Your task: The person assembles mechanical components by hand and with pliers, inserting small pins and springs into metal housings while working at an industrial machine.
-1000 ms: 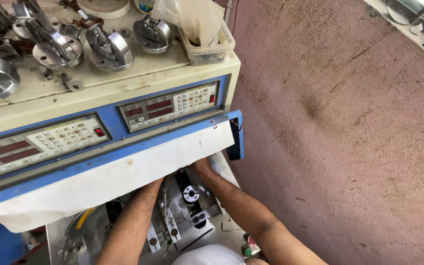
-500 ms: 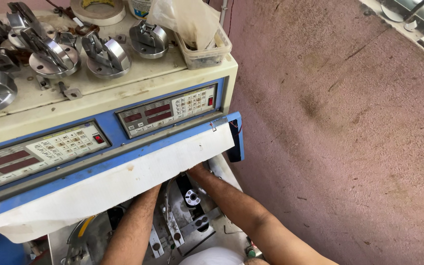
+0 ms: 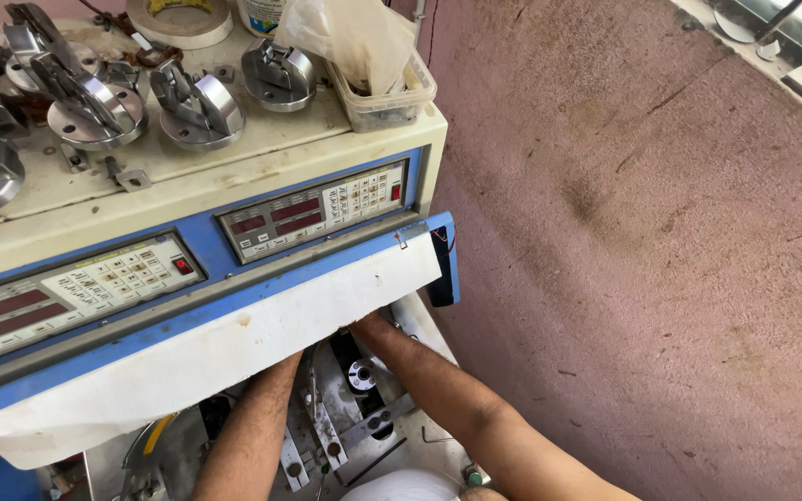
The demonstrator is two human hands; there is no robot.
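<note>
Seen from the head camera, a person leans over a cream and blue machine [image 3: 234, 199], both forearms reaching under a white cloth flap [image 3: 234, 353] that hangs from the machine's blue front edge. The left hand [image 3: 282, 362] and the right hand [image 3: 368, 325] are almost wholly hidden behind that flap, so whether they are open, closed or gripping anything cannot be told. Just below and between the two forearms, in the machine's lower bay, a small round metal wheel [image 3: 360, 375] sits on a dark upright part, with slotted metal brackets [image 3: 327, 443] bolted beside it on the grey base. A yellow wire [image 3: 160, 434] curves at the lower left of the bay. On the slanted front, two control panels [image 3: 313, 215] with red displays and keypads sit side by side. The machine's top serves as a surface for several round steel fixtures [image 3: 199, 107], each with a clamp-like block on a disc. Behind them lies a roll of tape [image 3: 180, 20]; at the top's right corner, a clear plastic tub [image 3: 384, 97] holds a crumpled plastic bag [image 3: 350, 32]. To the right stretches a worn reddish floor [image 3: 642, 260].
</note>
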